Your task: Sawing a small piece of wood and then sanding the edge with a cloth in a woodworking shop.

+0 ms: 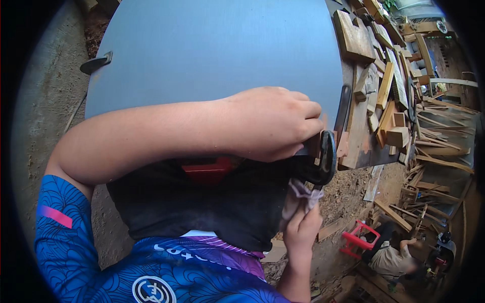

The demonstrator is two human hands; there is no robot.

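Note:
A black C-clamp [328, 159] grips the near right corner of the blue-grey panel [217, 45]. My left arm reaches across the panel, and my left hand [275, 121] lies beside the clamp with its fingers curled down. A thin reddish-brown wood piece [314, 146] shows between those fingers and the clamp; whether they grip it is hidden. Below the corner, my right hand [303, 227] is closed on a pale, crumpled cloth [295, 201] at the lower end of the clamp. The cloth hides what lies inside it.
A second clamp [98, 63] sits on the panel's left edge. Several wood offcuts [356, 38] and a dark curved bar [343, 113] lie along the right side. Further right, a person [394, 260] works on the ground by a red stool [359, 237], near scattered wood strips [439, 151].

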